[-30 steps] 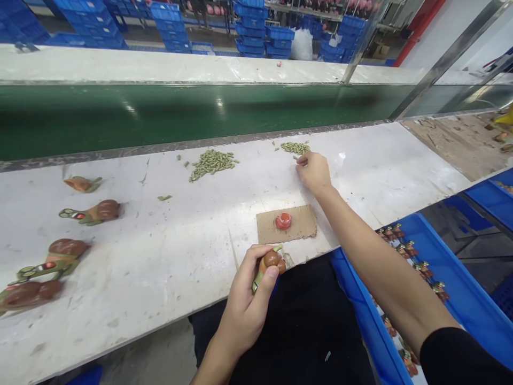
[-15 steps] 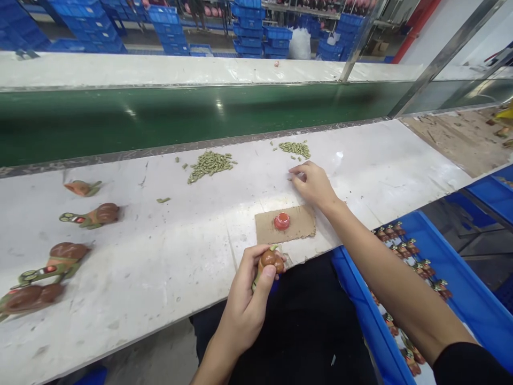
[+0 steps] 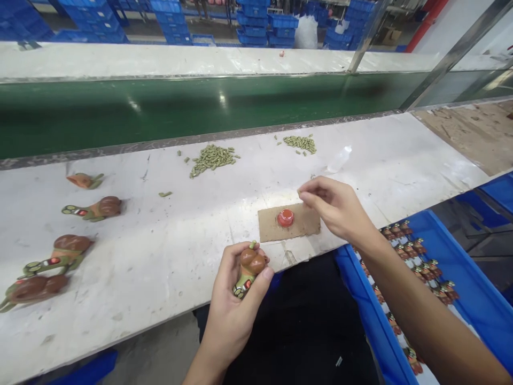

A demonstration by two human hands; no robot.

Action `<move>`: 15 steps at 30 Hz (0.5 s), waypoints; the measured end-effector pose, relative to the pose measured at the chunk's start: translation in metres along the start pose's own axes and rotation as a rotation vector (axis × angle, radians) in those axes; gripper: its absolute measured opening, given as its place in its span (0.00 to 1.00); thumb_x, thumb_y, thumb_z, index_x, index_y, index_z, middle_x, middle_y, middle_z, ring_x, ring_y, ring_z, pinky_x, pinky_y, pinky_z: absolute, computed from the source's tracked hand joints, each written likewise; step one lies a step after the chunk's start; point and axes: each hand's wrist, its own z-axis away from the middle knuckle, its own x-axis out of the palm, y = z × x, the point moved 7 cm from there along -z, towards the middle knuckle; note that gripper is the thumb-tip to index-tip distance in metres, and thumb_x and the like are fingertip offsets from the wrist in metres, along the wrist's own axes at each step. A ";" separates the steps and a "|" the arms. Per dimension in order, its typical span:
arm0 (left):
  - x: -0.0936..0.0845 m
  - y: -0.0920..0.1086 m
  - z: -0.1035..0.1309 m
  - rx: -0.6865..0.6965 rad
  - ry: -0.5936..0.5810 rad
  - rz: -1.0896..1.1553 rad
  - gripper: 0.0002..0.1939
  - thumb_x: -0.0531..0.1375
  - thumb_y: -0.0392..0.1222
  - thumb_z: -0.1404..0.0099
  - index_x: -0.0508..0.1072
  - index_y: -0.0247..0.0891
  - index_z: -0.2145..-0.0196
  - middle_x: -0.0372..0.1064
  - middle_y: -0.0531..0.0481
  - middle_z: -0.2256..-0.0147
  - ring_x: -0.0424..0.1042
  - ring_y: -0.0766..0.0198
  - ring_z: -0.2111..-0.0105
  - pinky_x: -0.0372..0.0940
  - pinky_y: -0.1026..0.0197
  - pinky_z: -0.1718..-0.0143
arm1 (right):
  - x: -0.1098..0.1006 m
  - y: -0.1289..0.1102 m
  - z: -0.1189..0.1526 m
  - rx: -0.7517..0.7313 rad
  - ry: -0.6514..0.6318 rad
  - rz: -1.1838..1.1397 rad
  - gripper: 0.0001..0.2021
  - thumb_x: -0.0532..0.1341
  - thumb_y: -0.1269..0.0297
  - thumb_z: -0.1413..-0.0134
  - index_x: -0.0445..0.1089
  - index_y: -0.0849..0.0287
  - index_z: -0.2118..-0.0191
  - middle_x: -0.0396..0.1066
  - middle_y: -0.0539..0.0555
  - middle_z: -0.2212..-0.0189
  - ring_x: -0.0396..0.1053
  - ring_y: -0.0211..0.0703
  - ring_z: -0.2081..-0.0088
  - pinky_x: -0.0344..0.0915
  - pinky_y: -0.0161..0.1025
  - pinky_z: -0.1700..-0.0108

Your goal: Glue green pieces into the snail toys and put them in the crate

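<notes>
My left hand (image 3: 234, 299) is wrapped round a small painted figurine (image 3: 252, 263) with brown rounded lobes and a green and orange body. A short green nub stands at its upper end. My right hand (image 3: 331, 206), thumb and forefinger pinched together, has a tiny green peg (image 3: 300, 193) at its fingertips, just above the far edge of a cardboard piece (image 3: 268, 227). On that cardboard sits a small red cap (image 3: 286, 217) with a glossy red surface. Beyond the hands lie a large pile of green pegs (image 3: 214, 159) and a smaller pile of green pegs (image 3: 301, 143).
Several similar figurines (image 3: 72, 244) lie at the left of the white table (image 3: 168, 256). A blue crate (image 3: 473, 299) with rows of figurines stands below the table edge at right. A translucent object (image 3: 340, 159) lies behind my right hand. A green conveyor belt (image 3: 168, 109) runs beyond.
My right hand has come back from near the smaller pile towards the cardboard, with the green peg now visible in its pinch. My left hand has shifted left and turned the figurine, showing its face.
</notes>
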 end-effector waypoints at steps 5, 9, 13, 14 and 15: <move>0.015 0.014 0.000 0.069 -0.103 0.118 0.15 0.75 0.45 0.24 0.77 0.50 0.46 0.83 0.51 0.53 0.85 0.57 0.50 0.79 0.59 0.48 | 0.016 -0.037 0.075 0.088 -0.195 -0.260 0.04 0.70 0.60 0.23 0.86 0.46 0.52 0.85 0.53 0.57 0.82 0.50 0.58 0.79 0.46 0.55; 0.034 0.015 -0.002 0.026 -0.160 0.138 0.13 0.74 0.41 0.27 0.77 0.47 0.49 0.84 0.53 0.56 0.86 0.59 0.54 0.80 0.60 0.51 | 0.025 -0.036 0.100 0.186 -0.206 -0.352 0.03 0.71 0.62 0.23 0.85 0.45 0.53 0.84 0.50 0.60 0.82 0.47 0.60 0.79 0.43 0.55; 0.039 0.010 -0.001 0.009 -0.107 0.122 0.14 0.75 0.41 0.29 0.76 0.45 0.52 0.83 0.52 0.58 0.85 0.59 0.57 0.80 0.60 0.54 | 0.028 -0.025 0.104 0.242 -0.157 -0.414 0.02 0.73 0.61 0.26 0.87 0.46 0.54 0.85 0.51 0.59 0.83 0.48 0.58 0.80 0.42 0.55; 0.040 0.008 -0.001 0.002 -0.096 0.121 0.14 0.75 0.41 0.29 0.76 0.45 0.52 0.83 0.52 0.58 0.85 0.59 0.58 0.80 0.60 0.54 | 0.029 -0.022 0.105 0.263 -0.142 -0.443 0.02 0.75 0.60 0.27 0.87 0.46 0.54 0.86 0.52 0.59 0.84 0.49 0.58 0.81 0.43 0.55; 0.040 0.007 -0.001 -0.003 -0.087 0.119 0.14 0.75 0.41 0.29 0.75 0.45 0.52 0.82 0.52 0.59 0.85 0.59 0.58 0.80 0.59 0.54 | 0.030 -0.019 0.105 0.283 -0.130 -0.470 0.02 0.76 0.59 0.28 0.88 0.46 0.54 0.86 0.52 0.59 0.85 0.50 0.58 0.82 0.43 0.55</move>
